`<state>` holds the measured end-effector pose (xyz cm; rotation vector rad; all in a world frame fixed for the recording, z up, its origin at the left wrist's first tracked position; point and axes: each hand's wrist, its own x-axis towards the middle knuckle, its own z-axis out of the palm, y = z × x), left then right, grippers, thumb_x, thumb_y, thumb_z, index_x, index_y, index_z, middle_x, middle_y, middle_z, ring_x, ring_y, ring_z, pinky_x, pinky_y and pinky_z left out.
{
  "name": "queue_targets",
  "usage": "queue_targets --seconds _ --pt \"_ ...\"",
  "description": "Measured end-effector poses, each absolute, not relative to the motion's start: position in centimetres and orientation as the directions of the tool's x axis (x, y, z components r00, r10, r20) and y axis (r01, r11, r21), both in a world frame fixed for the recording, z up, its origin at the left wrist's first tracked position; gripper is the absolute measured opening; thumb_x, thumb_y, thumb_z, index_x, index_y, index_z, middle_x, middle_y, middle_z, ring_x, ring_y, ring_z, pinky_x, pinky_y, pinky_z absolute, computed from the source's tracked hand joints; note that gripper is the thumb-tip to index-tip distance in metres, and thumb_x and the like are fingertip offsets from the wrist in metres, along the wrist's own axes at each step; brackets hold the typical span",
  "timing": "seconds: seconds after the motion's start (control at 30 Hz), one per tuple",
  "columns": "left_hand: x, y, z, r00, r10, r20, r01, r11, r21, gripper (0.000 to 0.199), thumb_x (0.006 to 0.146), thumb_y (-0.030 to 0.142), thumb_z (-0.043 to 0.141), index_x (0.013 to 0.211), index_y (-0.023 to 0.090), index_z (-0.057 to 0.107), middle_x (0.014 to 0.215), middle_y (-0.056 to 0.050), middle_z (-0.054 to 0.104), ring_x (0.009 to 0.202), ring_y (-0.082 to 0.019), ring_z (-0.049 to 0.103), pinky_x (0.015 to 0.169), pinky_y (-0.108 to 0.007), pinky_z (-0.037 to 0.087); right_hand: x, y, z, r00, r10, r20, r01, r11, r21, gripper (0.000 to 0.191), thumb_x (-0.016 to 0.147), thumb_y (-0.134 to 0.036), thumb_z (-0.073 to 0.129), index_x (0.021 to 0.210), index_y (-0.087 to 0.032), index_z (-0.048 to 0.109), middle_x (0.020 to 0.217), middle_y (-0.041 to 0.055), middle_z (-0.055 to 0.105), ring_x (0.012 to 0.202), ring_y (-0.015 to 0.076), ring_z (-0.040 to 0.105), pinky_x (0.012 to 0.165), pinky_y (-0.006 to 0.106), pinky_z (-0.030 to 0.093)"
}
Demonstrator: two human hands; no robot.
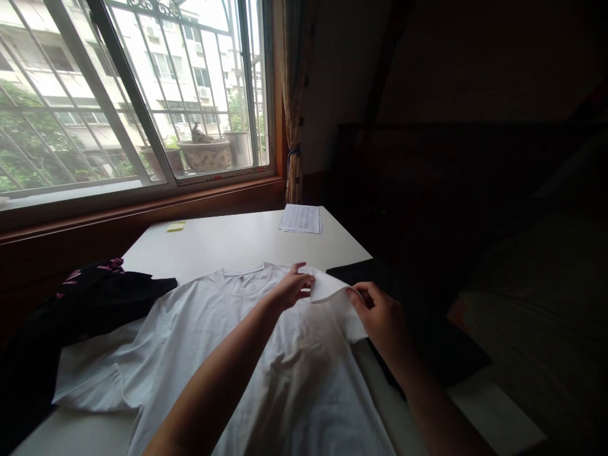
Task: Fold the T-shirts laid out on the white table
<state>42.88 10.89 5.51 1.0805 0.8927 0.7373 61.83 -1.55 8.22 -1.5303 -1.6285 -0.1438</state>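
A white T-shirt (199,335) lies spread on a white table (228,237), its neckline at the far side and one sleeve out to the left. My left hand (292,288) is on the shirt's right shoulder, fingers apart, touching the edge of a lifted fold of cloth. Pinched in the fingertips of my right hand (375,307) is the right end of that fold, near the right sleeve. The shirt's front is wrinkled and shaded below the hands.
Black clothing with pink marks (114,297) lies at the left. Dark cloth (427,335) is under and beyond my right arm. Papers (301,218) and a yellow note (175,226) rest at the table's far side, below a barred window (190,95) and a curtain (293,114).
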Motion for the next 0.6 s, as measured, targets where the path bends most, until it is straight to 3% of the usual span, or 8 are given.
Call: queue_targets --seconds 0.13,0.33,0.47,0.6 --pt "41.4 11.7 6.3 0.37 0.906 -0.205 0.007 0.218 0.976 0.074 0.081 0.015 0.061 0.149 0.024 0.032 0.084 0.003 0.051 0.065 -0.009 0.052 0.062 -0.021 0.046 60.5 -2.2 8.0 0.046 0.765 0.642 0.82 0.338 -0.462 0.015 0.093 -0.031 0.062 0.1 -0.02 0.069 0.077 0.0016 0.065 0.067 0.0162 0.063 0.064 0.026 0.051" --pt "39.0 12.3 7.0 0.31 0.943 -0.118 0.245 0.041 0.969 0.06 0.084 0.015 0.057 0.142 0.021 0.042 0.09 0.0 0.058 0.061 -0.008 0.051 0.054 -0.018 0.04 57.1 -3.8 7.1 -0.099 0.8 0.591 0.744 0.454 -0.49 0.027 0.092 -0.016 0.06 0.118 -0.021 0.064 0.086 0.0021 0.064 0.076 0.0179 0.064 0.076 0.031 0.055" --pt "37.4 13.3 6.4 0.308 0.949 -0.058 0.467 -0.098 0.879 0.044 0.085 0.014 0.059 0.129 0.021 0.057 0.096 -0.003 0.064 0.069 -0.011 0.058 0.061 -0.022 0.047 55.4 -4.7 6.0 -0.194 0.825 0.531 0.661 0.51 -0.55 0.041 0.091 -0.007 0.056 0.127 -0.025 0.058 0.104 0.0045 0.066 0.086 0.0176 0.066 0.083 0.032 0.056" --pt "35.8 14.2 5.3 0.354 0.935 0.002 0.649 -0.248 0.719 0.039 0.079 0.004 0.062 0.115 0.02 0.067 0.095 -0.004 0.068 0.087 -0.017 0.064 0.08 -0.028 0.052 55.3 -5.3 5.1 -0.326 0.824 0.464 0.584 0.562 -0.587 0.044 0.093 -0.009 0.055 0.134 -0.026 0.055 0.114 0.0055 0.066 0.091 0.0167 0.067 0.088 0.033 0.057"
